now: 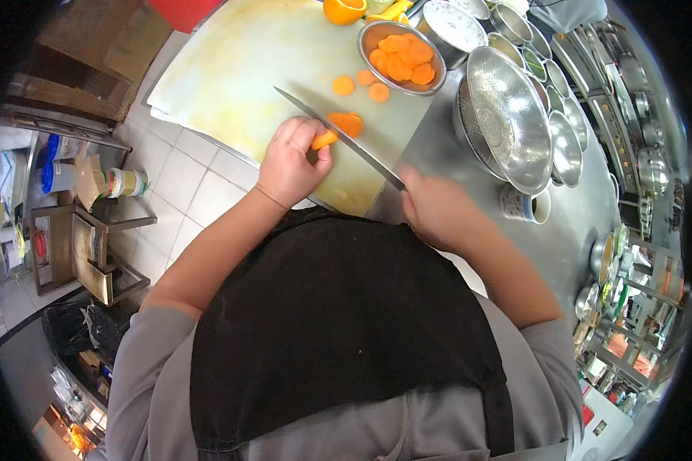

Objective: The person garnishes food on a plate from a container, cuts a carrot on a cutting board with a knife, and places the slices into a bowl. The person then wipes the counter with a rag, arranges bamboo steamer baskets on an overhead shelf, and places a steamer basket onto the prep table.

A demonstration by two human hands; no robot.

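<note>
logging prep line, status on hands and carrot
Left hand holding carrot piece. Right hand gripping knife. Cut slices just across the knife. Nothing seen blocking it.

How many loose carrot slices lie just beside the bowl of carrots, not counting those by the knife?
3: the left slice, the middle slice by the rim of the bowl, and the right slice. The bowl may hide others.

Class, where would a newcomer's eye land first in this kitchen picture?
Probably on the bright orange carrot slices heaped in a metal bowl near the far end of the pale board. Next comes the long knife in the right hand, slanting beside the carrot piece the left hand holds.
</note>
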